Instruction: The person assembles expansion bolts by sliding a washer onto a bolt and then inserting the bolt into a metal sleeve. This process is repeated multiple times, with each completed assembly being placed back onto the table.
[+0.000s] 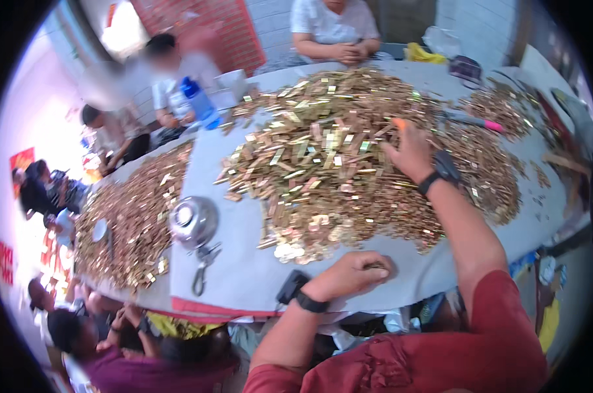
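1 heap of gold pieces lies ahead of my left hand, curled, contents unclear; my right hand, nearer, spreads open over its right side, long axes mixed.

Pale brick wall, red lattice

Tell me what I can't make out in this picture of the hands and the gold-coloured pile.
All in the head view:
- Inside the left hand: its curled fingers hide whatever it may hold.
- Orange item by the right hand: too small to identify.
- Lower layers of the gold-coloured pile: covered by upper pieces.
- Far person in white: upper face cut off by the top edge.
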`<act>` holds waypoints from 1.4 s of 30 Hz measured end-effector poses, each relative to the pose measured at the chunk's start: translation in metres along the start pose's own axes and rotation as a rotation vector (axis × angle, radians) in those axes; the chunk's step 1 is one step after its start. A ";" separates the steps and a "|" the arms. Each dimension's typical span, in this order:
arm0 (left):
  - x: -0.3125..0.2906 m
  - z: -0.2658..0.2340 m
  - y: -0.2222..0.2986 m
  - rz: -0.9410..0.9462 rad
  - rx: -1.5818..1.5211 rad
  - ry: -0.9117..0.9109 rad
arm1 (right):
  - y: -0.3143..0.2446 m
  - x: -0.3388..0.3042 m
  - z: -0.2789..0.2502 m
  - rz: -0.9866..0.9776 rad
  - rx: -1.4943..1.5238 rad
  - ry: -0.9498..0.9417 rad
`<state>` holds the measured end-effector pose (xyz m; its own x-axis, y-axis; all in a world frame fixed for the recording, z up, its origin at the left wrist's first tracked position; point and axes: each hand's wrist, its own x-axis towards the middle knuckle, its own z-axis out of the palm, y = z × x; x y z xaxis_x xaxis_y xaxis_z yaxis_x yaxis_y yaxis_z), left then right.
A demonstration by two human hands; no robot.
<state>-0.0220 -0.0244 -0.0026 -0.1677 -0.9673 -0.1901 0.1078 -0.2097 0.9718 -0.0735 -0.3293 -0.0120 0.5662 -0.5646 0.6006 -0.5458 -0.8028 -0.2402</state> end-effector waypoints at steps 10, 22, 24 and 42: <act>0.001 -0.003 -0.017 0.142 -0.034 -0.017 | -0.045 -0.029 -0.026 -0.183 0.053 -0.051; -0.004 -0.003 -0.035 0.291 -0.012 0.308 | -0.058 -0.054 -0.057 -0.206 0.150 -0.088; -0.012 -0.016 -0.027 0.166 0.138 0.539 | -0.053 -0.050 -0.057 -0.207 0.118 -0.068; -0.032 -0.028 -0.002 0.355 -0.892 0.510 | -0.122 -0.102 -0.098 0.414 1.422 -0.663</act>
<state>0.0103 0.0030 -0.0022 0.4182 -0.8953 -0.1537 0.7773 0.2651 0.5705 -0.1247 -0.1551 0.0310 0.8918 -0.4523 -0.0076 0.0477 0.1107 -0.9927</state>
